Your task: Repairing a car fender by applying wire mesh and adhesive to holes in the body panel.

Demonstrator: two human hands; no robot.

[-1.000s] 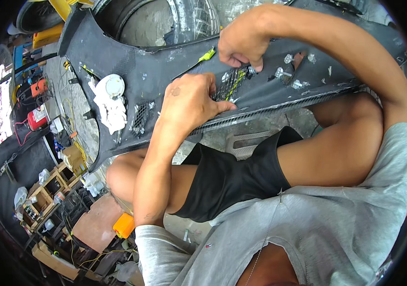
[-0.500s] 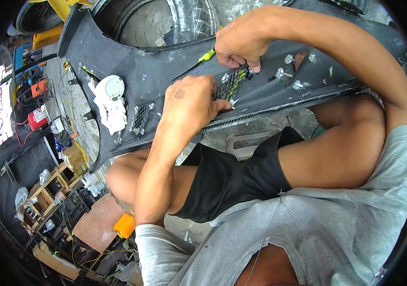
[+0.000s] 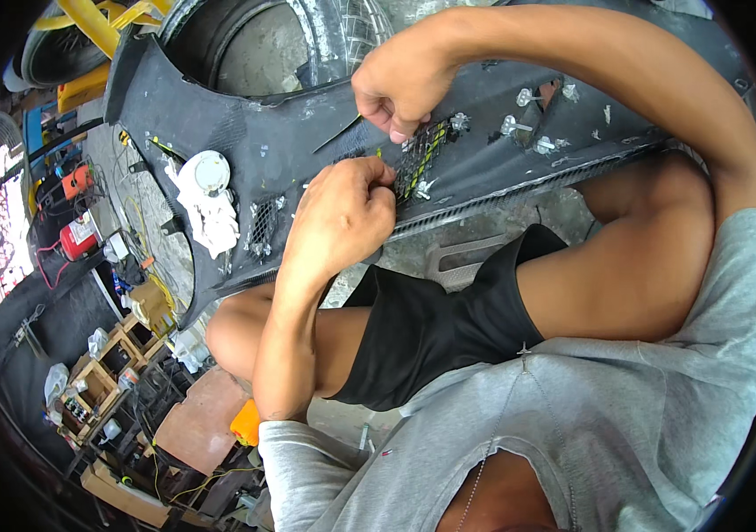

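Note:
A long black plastic bumper [image 3: 298, 115] lies across in front of my knees. A strip of black mesh with yellow-green lines [image 3: 422, 158] sits on it, with whitish lumps at its ends. My left hand [image 3: 342, 208] is closed at the mesh's left edge, fingers curled under and partly hidden. Bent over the mesh's upper end, my right hand [image 3: 405, 84] has its fingertips pressed together; what they hold, if anything, is hidden. Beside it a thin dark blade-like tool [image 3: 335, 135] rests on the bumper, its yellow-green handle mostly covered by the hand.
On the bumper's left are a white round container [image 3: 212, 171], a crumpled white cloth [image 3: 208, 217] and another mesh patch [image 3: 261, 226]. Metal bolts [image 3: 515, 126] stick up to the right. Behind lies a tire [image 3: 311, 44]. Wooden crates [image 3: 94, 390] stand at lower left.
My right hand has moved left along the mesh and now covers most of the tool's yellow-green handle. My left hand has drawn back slightly, its thumb no longer stretched over the mesh.

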